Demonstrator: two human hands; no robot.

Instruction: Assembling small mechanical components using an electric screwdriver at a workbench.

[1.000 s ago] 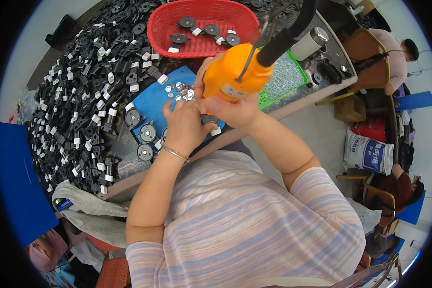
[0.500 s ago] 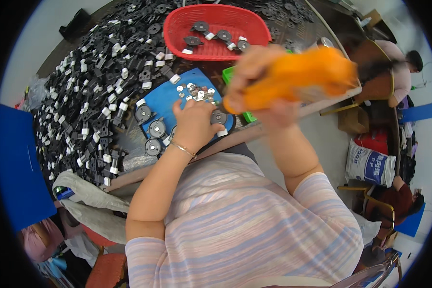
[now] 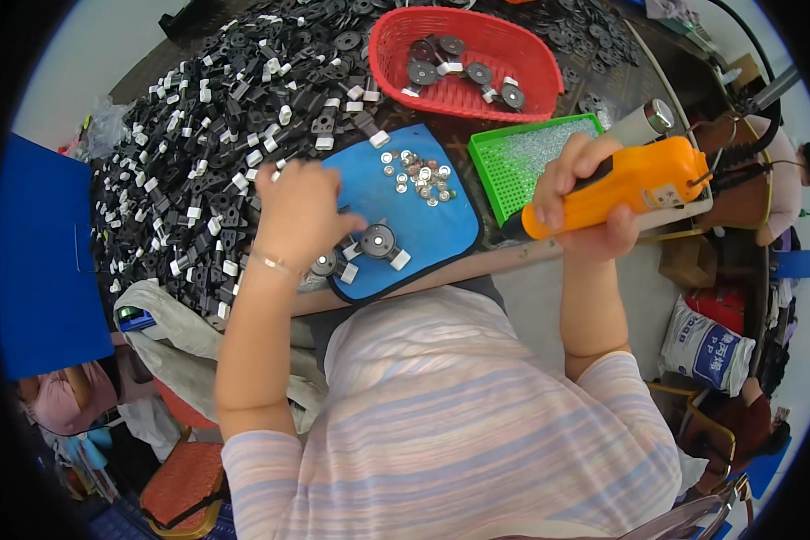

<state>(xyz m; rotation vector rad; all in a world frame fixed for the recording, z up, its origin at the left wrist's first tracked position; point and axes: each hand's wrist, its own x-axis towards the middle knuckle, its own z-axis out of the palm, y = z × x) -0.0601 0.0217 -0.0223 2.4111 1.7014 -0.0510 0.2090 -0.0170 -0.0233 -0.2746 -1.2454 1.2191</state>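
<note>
Above the near edge of the worktable (image 3: 549,256), the right hand (image 3: 578,202) is wrapped tight around an orange electric screwdriver (image 3: 634,184), lifted clear of the surface with its body lying almost level and its dark tip end pointing left, low beside the wrist. Black cables run from the tool's far end up toward the right. The left hand (image 3: 301,209) rests palm down at the left rim of a blue mat (image 3: 427,229), fingers loosely curled over the mat's edge and the black parts beside it; whether it grips anything beneath cannot be told from this view. A thin bracelet (image 3: 273,262) circles that wrist. On the mat, just to the right of the left hand, lie round black parts with white blocks and metal centres (image 3: 378,243), and farther up the mat sits a small cluster of silver washers and screws (image 3: 420,175). Beyond the mat's right side stands a green tray (image 3: 522,157) holding fine screws, near the screwdriver. Behind it a red basket (image 3: 463,94) holds several assembled black discs. A broad heap of black and white plastic pieces (image 3: 216,135) covers the table to the left and far side.
</note>
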